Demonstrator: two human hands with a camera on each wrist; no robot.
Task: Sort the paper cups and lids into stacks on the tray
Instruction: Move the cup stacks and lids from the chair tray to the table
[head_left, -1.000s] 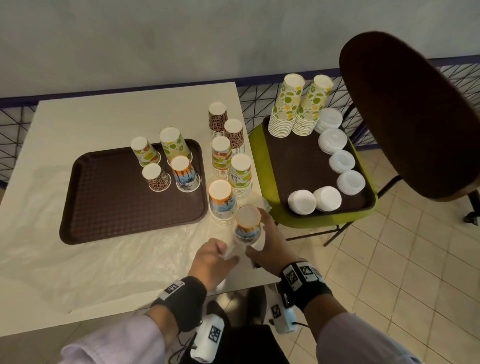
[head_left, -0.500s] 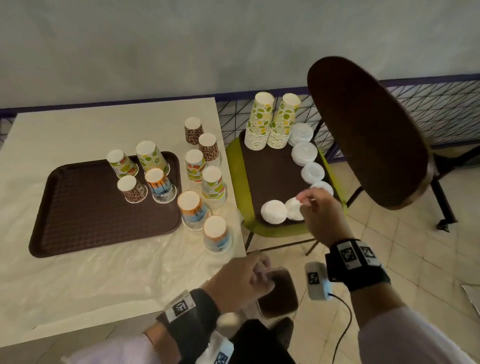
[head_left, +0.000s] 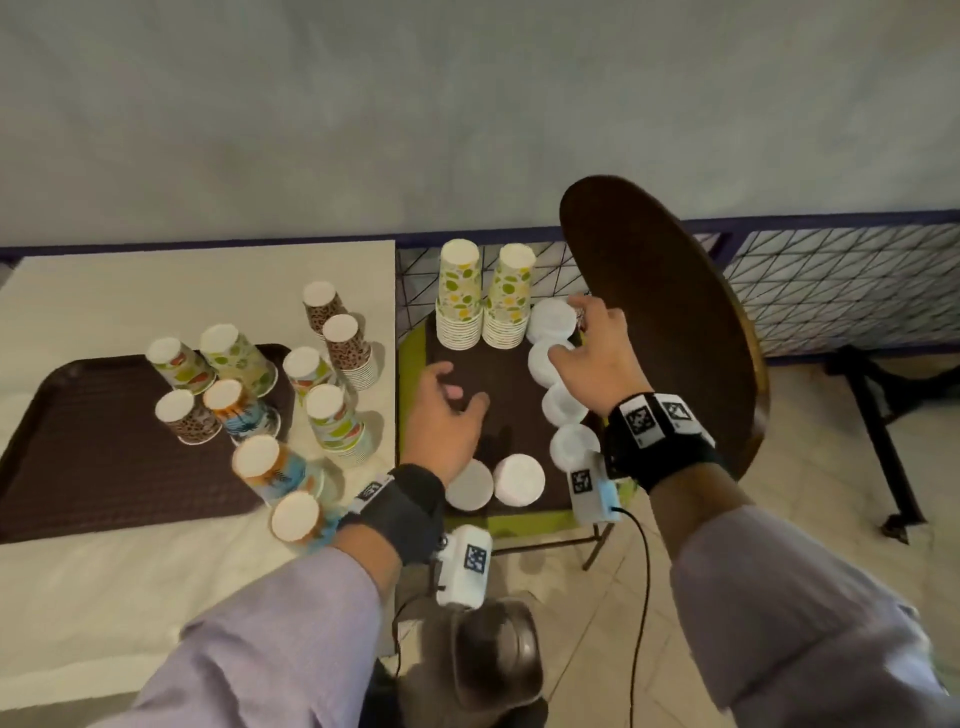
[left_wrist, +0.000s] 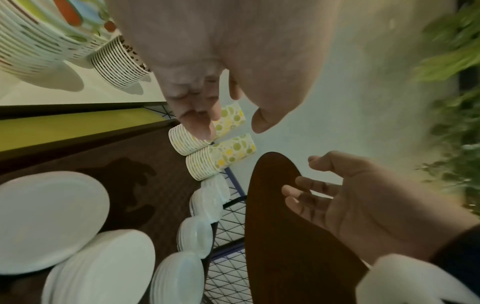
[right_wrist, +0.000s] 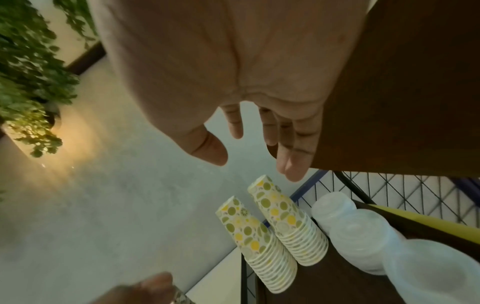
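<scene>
Two tall stacks of lemon-print cups (head_left: 460, 301) stand upside down at the back of the brown tray (head_left: 498, 384) on the green chair. White lids (head_left: 563, 405) lie in low piles along its right and front edges. My left hand (head_left: 457, 389) hovers over the tray's bare middle, fingers loosely spread and holding nothing; the left wrist view shows its empty palm (left_wrist: 231, 125). My right hand (head_left: 569, 330) reaches over the far lid piles (right_wrist: 358, 236), fingers straight and apart, nothing in it (right_wrist: 252, 158). A second brown tray (head_left: 104, 457) on the table carries several upturned cups (head_left: 234, 358).
More upturned cup stacks (head_left: 332, 421) crowd the white table (head_left: 104, 597) between the two trays, some near its right edge. The chair's dark brown back (head_left: 665, 322) rises just right of my right hand. A wire fence (head_left: 831, 301) runs behind; tiled floor lies below.
Both hands have left the beach-print cup stack at the table's front corner and moved right over the chair tray. The right hand has gone farther back along the lids.
</scene>
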